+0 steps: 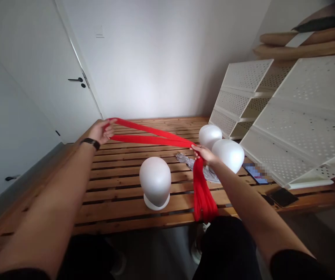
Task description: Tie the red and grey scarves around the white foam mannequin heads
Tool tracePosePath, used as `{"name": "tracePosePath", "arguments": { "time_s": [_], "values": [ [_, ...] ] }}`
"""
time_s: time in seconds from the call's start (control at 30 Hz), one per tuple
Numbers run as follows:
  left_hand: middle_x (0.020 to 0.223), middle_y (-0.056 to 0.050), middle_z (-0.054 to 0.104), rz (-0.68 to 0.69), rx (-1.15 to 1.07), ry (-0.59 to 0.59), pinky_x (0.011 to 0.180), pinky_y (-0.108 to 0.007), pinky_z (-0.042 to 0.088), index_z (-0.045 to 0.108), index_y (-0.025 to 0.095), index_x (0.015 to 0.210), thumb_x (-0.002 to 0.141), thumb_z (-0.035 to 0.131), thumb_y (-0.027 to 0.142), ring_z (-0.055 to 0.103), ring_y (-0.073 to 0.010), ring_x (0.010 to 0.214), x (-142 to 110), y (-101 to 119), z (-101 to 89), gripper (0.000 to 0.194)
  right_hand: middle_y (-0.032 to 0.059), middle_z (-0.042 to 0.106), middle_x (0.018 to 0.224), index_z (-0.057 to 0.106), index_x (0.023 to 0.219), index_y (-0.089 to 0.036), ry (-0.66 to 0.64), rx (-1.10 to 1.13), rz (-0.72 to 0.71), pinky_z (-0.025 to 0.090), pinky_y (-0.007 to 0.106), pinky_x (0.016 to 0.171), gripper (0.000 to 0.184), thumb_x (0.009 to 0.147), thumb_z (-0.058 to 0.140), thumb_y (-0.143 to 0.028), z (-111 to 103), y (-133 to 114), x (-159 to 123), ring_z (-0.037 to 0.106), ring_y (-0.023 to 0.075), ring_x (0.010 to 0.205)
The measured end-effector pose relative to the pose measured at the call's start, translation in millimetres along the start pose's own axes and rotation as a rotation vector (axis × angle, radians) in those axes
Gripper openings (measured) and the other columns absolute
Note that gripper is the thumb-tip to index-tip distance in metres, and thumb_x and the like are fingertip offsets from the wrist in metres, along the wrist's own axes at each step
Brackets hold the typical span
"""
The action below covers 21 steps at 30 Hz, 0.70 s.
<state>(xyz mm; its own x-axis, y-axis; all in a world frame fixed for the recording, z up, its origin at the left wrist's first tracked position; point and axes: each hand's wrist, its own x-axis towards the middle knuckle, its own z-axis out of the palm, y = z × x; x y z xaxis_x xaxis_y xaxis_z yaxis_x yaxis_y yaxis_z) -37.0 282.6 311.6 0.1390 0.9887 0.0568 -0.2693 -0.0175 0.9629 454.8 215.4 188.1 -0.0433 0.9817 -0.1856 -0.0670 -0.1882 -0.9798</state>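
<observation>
A long red fabric strip (149, 138), perhaps a scarf, stretches between my two hands above the slatted wooden surface. My left hand (103, 131), with a dark band on its wrist, is closed on the looped end at the left. Closer to the right, my right hand (201, 153) pinches the strip where its two lengths come together. From there the rest hangs in folds down to the front edge. Below the stretched part stands a white mannequin head (155, 181), upright and apart from the cloth.
Two more white heads, one in front (228, 154) and one behind (210, 134), stand beyond my right hand. A crumpled grey cloth (186, 159) lies near them. White perforated bins (304, 116), a phone-like screen (256, 173) and a dark flat object (282, 197) are at the right.
</observation>
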Motion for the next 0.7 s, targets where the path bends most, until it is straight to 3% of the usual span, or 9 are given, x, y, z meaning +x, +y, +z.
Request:
{"name": "tracePosePath", "arguments": {
  "time_s": [0.07, 0.13, 0.23, 0.33, 0.4, 0.47, 0.57, 0.7],
  "values": [
    [0.051, 0.011, 0.028, -0.095, 0.122, 0.164, 0.044, -0.019, 0.016, 0.061, 0.012, 0.105, 0.093, 0.061, 0.033, 0.016, -0.0046, 0.046, 2, -46, 6.0, 0.024, -0.0093, 0.04, 0.048, 0.054, 0.076, -0.021, 0.073, 0.007, 0.051, 0.036, 0.023, 0.047, 0.037, 0.082, 0.072, -0.052, 22, 24, 13, 0.032, 0.0086, 0.045],
    [0.051, 0.01, 0.036, -0.179, 0.231, 0.209, 0.043, -0.02, 0.018, 0.062, 0.013, 0.102, 0.086, 0.07, 0.04, 0.024, -0.0047, 0.043, -24, -103, 5.5, 0.033, -0.0089, 0.037, 0.044, 0.052, 0.07, -0.022, 0.066, -0.012, 0.109, 0.034, 0.024, 0.044, 0.036, 0.082, 0.07, -0.05, 40, 63, 4, 0.033, 0.0099, 0.042],
    [0.054, 0.007, 0.046, -0.284, 0.269, 0.148, 0.042, -0.02, 0.02, 0.064, 0.018, 0.102, 0.078, 0.073, 0.056, 0.03, -0.0055, 0.04, -98, -189, -4.0, 0.046, -0.005, 0.043, 0.045, 0.052, 0.065, -0.022, 0.028, -0.027, 0.18, 0.03, 0.025, 0.041, 0.039, 0.079, 0.069, -0.055, 59, 138, -35, 0.035, 0.0106, 0.04],
    [0.056, 0.003, 0.051, -0.395, 0.164, 0.049, 0.043, -0.024, 0.03, 0.067, 0.018, 0.096, 0.075, 0.068, 0.069, 0.038, -0.0083, 0.041, -178, -255, -5.4, 0.055, -0.0015, 0.048, 0.05, 0.052, 0.063, -0.023, -0.012, 0.076, 0.228, 0.034, 0.028, 0.043, 0.049, 0.084, 0.055, -0.067, 80, 200, -75, 0.038, 0.013, 0.04],
    [0.062, -0.003, 0.059, -0.411, 0.074, 0.043, 0.048, -0.028, 0.039, 0.071, 0.019, 0.092, 0.075, 0.063, 0.069, 0.048, -0.0128, 0.047, -217, -284, 5.0, 0.053, 0.0026, 0.057, 0.057, 0.057, 0.066, -0.023, 0.026, 0.066, 0.203, 0.041, 0.031, 0.049, 0.048, 0.086, 0.048, -0.066, 99, 224, -95, 0.049, 0.018, 0.047],
    [0.072, -0.008, 0.067, -0.414, -0.033, 0.043, 0.055, -0.033, 0.048, 0.074, 0.02, 0.093, 0.073, 0.062, 0.061, 0.057, -0.0177, 0.055, -240, -302, 21.1, 0.047, 0.0068, 0.068, 0.071, 0.061, 0.07, -0.022, 0.093, 0.002, 0.13, 0.051, 0.035, 0.063, 0.044, 0.084, 0.048, -0.062, 120, 236, -107, 0.063, 0.0245, 0.065],
    [0.088, -0.01, 0.073, -0.506, -0.165, -0.03, 0.069, -0.037, 0.057, 0.077, 0.022, 0.1, 0.067, 0.068, 0.041, 0.067, -0.0216, 0.069, -249, -320, 44.6, 0.039, 0.0096, 0.076, 0.093, 0.067, 0.079, -0.022, 0.168, -0.041, 0.035, 0.055, 0.039, 0.086, 0.038, 0.082, 0.048, -0.055, 146, 246, -116, 0.07, 0.0304, 0.094],
    [0.094, -0.01, 0.075, -0.639, -0.011, -0.095, 0.066, -0.033, 0.056, 0.076, 0.02, 0.108, 0.061, 0.075, 0.025, 0.07, -0.0218, 0.075, -245, -329, 64.4, 0.047, 0.0118, 0.077, 0.106, 0.068, 0.101, -0.02, 0.292, -0.095, -0.065, 0.055, 0.041, 0.091, 0.04, 0.085, 0.048, -0.052, 166, 261, -125, 0.07, 0.0319, 0.108]
  ]
}}
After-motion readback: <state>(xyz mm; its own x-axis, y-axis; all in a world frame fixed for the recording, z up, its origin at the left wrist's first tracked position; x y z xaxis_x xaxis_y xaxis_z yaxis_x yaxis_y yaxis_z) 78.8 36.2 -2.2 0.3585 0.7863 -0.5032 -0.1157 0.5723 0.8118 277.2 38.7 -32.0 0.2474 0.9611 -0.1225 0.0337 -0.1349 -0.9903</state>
